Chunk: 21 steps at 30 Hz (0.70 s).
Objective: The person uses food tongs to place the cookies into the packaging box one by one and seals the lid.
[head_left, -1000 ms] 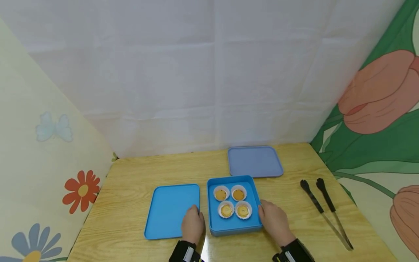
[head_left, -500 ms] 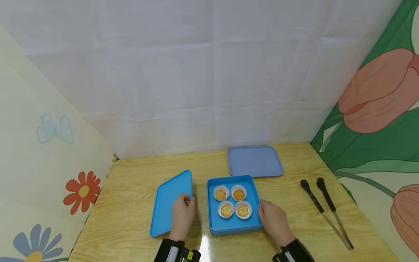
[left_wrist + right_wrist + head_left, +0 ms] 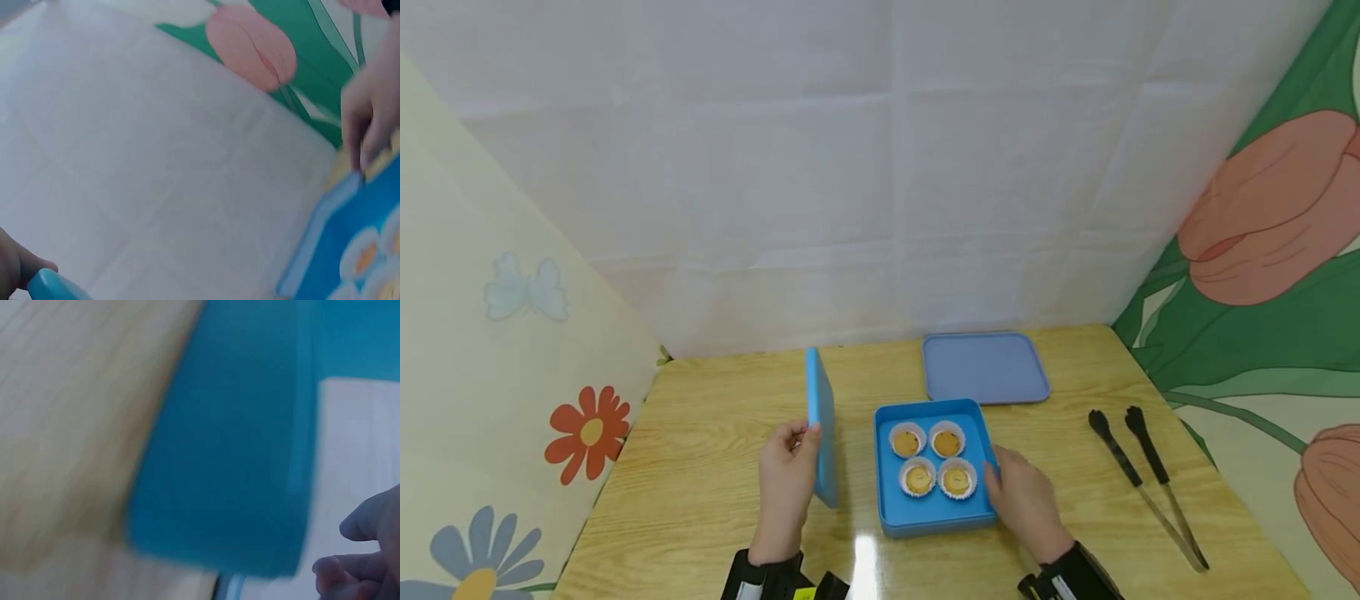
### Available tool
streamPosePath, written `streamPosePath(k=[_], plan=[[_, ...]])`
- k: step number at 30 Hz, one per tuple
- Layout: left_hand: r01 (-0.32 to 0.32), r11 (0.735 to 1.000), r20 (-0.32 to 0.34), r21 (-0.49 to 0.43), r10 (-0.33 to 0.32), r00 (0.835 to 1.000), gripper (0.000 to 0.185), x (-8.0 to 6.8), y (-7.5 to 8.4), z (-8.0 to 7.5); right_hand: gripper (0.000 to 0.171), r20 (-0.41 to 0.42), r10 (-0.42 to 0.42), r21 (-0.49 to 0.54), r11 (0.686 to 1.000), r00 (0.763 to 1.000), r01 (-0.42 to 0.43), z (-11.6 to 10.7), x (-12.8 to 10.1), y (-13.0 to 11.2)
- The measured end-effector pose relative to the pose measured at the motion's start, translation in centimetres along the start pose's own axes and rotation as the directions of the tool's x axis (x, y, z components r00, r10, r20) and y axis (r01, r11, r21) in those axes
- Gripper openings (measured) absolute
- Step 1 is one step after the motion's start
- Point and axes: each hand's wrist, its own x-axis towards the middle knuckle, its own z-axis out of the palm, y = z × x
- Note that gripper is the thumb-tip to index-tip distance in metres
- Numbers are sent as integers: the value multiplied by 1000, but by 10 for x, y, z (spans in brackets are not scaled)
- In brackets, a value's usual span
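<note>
My left hand pinches the blue lid by its edge. The lid stands nearly upright on its side, left of the blue square box. In the left wrist view, fingertips show at the lid's rounded corner. Several small tarts in white paper cups sit inside the box. Beside the box's right wall is my right hand, thumb over the rim. In the right wrist view its thumb and fingers are spread apart just past the rim, with nothing between them.
A pair of tongs with black tips lies at the right of the wooden table. Behind the box is a flat lilac tray. White cloth hangs at the back, with painted panels on both sides.
My left hand has lifted the lid from lying flat and turned it up on edge. The right hand has shifted slightly at the rim, its thumb further over the box. The box stays put.
</note>
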Motion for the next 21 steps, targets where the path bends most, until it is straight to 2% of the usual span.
streamPosePath(k=[4, 6, 9, 12, 15, 18, 21], plan=[[3, 993, 71, -120, 5, 997, 20, -11, 20, 4, 35, 12, -56, 186, 981, 998, 53, -2, 2, -16], [4, 987, 112, -162, 14, 994, 21, -16, 29, 7, 33, 31, -111, 283, 954, 993, 97, 0, 4, -24], [18, 973, 166, -232, 21, 986, 23, -23, 37, 12, 33, 68, -208, 430, 889, 976, 160, 4, 7, -33], [48, 944, 235, -327, 32, 972, 25, -28, 41, 17, 41, 125, -263, 578, 803, 957, 145, 6, 10, -38], [82, 904, 288, -421, 47, 956, 27, -32, 42, 22, 52, 208, -258, 723, 690, 944, 29, 5, 13, -42], [111, 872, 322, -476, 56, 945, 29, -34, 43, 24, 55, 298, -235, 818, 562, 925, -121, 3, 16, -44], [129, 856, 341, -500, 57, 938, 29, -34, 42, 24, 57, 343, -188, 843, 494, 920, -214, -1, 15, -42]])
